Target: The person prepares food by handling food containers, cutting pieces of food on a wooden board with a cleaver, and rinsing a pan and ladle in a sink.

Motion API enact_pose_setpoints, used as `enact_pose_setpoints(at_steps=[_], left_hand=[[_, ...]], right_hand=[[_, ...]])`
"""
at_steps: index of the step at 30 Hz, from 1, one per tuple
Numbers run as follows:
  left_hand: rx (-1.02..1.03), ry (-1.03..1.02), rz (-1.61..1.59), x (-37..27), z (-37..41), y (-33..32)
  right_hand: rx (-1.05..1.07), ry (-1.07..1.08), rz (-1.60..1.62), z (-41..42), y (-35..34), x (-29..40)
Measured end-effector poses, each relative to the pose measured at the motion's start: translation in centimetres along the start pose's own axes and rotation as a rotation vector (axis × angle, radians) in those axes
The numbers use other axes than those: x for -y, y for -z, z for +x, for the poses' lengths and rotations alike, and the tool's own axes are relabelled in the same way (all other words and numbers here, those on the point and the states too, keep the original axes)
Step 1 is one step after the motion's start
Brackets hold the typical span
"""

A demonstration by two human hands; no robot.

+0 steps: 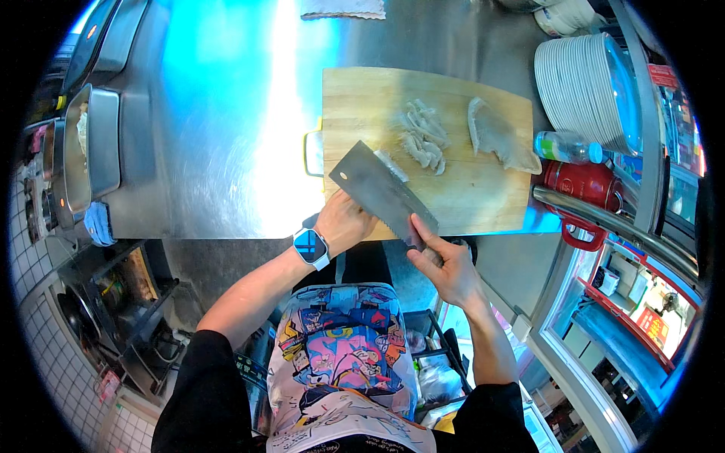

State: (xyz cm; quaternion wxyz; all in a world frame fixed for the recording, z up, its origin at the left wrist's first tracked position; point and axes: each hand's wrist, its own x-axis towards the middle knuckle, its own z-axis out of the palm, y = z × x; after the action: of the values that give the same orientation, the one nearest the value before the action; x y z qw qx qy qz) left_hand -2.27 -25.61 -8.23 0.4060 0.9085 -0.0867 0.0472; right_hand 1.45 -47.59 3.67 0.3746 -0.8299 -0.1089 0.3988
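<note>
A wooden cutting board (487,198) with a yellow handle lies at the front edge of the steel counter. My right hand (444,257) grips the handle of a cleaver (391,189), whose broad blade slants up to the left over the board. Beside the blade's lower left side is my left hand (345,223), with a smartwatch on its wrist; the blade partly hides its fingers, and what they touch cannot be told. A thin pale strip (392,165) shows along the blade's far side. Pale, translucent cut strips (423,136) lie mid-board, and a larger flat piece (498,136) of similar material lies at the right.
Stacked white plates (578,90), a clear plastic bottle (566,148) and a red canister (583,184) stand right of the board. A deep steel pan (105,147) and a blue cloth (99,223) are at the far left. A white cloth (342,8) lies at the top.
</note>
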Motion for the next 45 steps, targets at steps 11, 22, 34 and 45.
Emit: enact_pose_setpoints(at_steps=[11,22,34,45], left_hand=[[-0.068,-0.123,0.115,-0.4,-0.7,0.1],[-0.128,-0.121,0.086,-0.3,-0.6,0.9],[-0.073,-0.113,0.047,0.2,-0.8,0.4],[-0.146,-0.103,0.079,-0.6,0.3,0.4]], right_hand=[[0.05,-0.037,0.059,3.3,-0.9,0.6],[0.094,0.06,0.082,7.3,-1.2,2.3],[-0.054,0.143,-0.002,1.3,-0.9,0.4],[0.023,-0.126,0.334,0.6,0.1,-1.2]])
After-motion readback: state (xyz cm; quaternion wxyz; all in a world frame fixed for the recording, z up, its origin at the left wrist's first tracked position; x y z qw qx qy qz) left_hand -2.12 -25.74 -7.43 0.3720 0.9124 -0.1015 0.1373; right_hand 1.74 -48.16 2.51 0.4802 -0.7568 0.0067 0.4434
